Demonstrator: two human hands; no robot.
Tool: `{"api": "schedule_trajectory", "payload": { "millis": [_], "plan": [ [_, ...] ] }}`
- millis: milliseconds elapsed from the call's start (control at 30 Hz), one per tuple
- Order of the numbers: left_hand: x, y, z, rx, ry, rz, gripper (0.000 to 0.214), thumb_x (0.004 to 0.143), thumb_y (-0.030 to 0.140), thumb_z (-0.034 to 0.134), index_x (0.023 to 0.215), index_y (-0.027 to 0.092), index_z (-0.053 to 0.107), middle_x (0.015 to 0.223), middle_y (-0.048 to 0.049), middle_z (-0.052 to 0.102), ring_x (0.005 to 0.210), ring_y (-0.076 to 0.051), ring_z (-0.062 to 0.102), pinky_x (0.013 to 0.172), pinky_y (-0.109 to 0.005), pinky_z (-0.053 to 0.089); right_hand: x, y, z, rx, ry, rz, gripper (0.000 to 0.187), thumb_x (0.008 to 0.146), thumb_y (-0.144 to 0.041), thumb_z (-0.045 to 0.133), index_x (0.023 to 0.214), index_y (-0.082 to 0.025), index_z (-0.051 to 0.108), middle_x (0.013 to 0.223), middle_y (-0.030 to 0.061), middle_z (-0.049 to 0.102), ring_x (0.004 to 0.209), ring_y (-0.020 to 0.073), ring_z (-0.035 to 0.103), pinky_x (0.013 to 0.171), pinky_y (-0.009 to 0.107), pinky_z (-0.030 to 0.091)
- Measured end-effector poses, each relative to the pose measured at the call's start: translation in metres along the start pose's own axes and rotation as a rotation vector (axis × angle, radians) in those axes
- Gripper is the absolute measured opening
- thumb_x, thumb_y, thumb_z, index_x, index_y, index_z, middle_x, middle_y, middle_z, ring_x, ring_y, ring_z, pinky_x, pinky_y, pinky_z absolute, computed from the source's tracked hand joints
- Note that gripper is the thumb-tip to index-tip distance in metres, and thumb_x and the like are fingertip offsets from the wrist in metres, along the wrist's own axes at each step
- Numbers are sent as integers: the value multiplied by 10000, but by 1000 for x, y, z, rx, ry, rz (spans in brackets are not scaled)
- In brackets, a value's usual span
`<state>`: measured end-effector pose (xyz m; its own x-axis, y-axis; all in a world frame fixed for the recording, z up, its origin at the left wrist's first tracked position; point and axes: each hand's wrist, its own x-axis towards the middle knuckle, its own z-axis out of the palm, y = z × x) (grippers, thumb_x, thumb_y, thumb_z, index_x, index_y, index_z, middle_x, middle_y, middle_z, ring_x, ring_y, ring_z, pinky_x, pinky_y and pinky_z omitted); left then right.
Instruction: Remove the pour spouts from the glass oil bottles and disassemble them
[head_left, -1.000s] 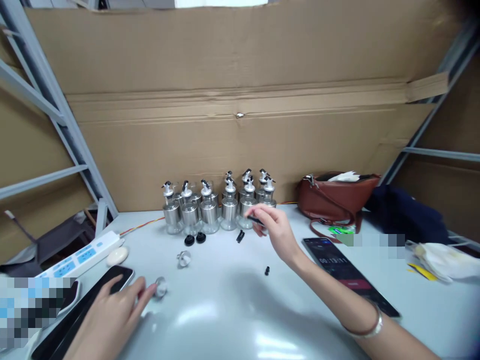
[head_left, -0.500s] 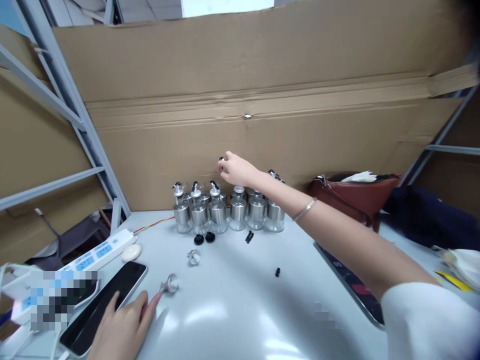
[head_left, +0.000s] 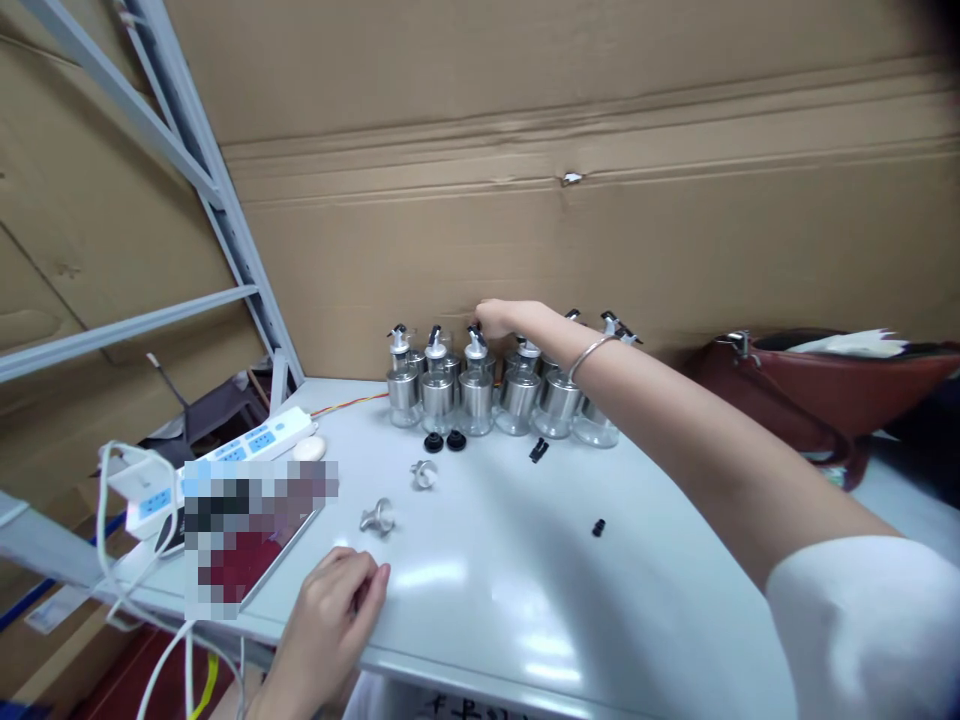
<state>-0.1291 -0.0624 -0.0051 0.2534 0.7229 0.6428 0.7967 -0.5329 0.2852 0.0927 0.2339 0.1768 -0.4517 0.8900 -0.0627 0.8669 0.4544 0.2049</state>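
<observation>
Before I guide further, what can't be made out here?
All in the head view:
Right hand: what it holds, if anything, hidden by the hand itself.
Back bottles: mostly hidden by front bottles.
Rightmost front bottle: upper body, behind the right forearm.
Phone: screen, blurred by pixelation.
Lettering: cut off by bottom edge.

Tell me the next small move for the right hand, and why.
Probably ease the right hand slowly down rather than sideways: it appears level with a spout in the front row, and the bottles stand close together, so a sweep might knock one. Whatever it holds is hidden.
</observation>
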Motion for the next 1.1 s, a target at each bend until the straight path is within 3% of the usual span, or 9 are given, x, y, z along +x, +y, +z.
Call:
{"api": "schedule_trajectory", "payload": {
  "millis": [300,433,600,700,800,900,967,1000,1100],
  "plan": [
    [0,-1,-7,-92,-193,-192,296,943,250,389,663,177,450,598,13,531,591,-116,513,563,-214,396,-7,0,-2,-39,-77,31,452,729,-216,728,1172,-162,657,1097,97,693,926,241,661,725,282,499],
    [2,-1,-8,-126,-238,-257,310,946,289,365,678,178,475,614,3,541,614,-131,522,581,-231,400,-14,5,-24,-58,-18,39,461,742,-179,724,1196,-167,641,1130,87,679,983,218,645,773,273,471],
    [2,-1,-8,-157,-262,-295,306,940,300,373,683,180,488,616,1,535,625,-139,523,589,-241,396,-45,24,-79,-71,203,84,561,798,-385,655,1211,-11,594,1140,161,643,1073,241,578,789,293,389],
    [0,-1,-9,-179,-229,-281,288,932,287,401,682,181,496,613,2,536,618,-138,517,589,-244,394,-81,31,-105,54,541,87,662,783,-571,572,1099,4,657,1029,156,661,1002,216,575,760,307,385],
    [-4,3,-8,-266,-104,-267,200,917,249,451,739,188,517,669,4,557,637,-127,527,604,-235,411,-121,27,-115,152,950,38,532,846,-506,556,1086,-47,677,981,122,657,939,174,562,824,328,381],
    [-6,16,0,-503,74,-297,39,912,211,475,914,220,513,839,-5,578,809,-125,585,744,-227,469,-156,12,-108,263,1181,41,433,856,-455,581,1003,-66,702,906,114,634,919,191,543,789,323,374],
    [-3,27,7,-678,137,-318,206,898,232,516,1094,261,460,1066,-35,562,1039,-155,570,917,-283,460,-174,-3,-94,312,1168,-27,323,832,-422,623,861,-113,710,774,69,590,791,167,517,722,322,362],
    [0,32,10,-749,123,-320,324,881,263,553,1174,283,417,1189,-53,522,1148,-180,525,986,-324,432,-182,-11,-85,330,1091,-103,273,818,-404,645,809,-135,696,725,45,562,716,150,487,679,318,353],
    [11,46,20,-912,-70,-369,717,778,394,688,1347,327,257,1431,-92,348,1333,-263,364,1095,-446,328,-200,-38,-50,385,807,-353,297,779,-447,678,708,-160,645,705,23,539,639,139,474,600,301,351]
  ]
}}
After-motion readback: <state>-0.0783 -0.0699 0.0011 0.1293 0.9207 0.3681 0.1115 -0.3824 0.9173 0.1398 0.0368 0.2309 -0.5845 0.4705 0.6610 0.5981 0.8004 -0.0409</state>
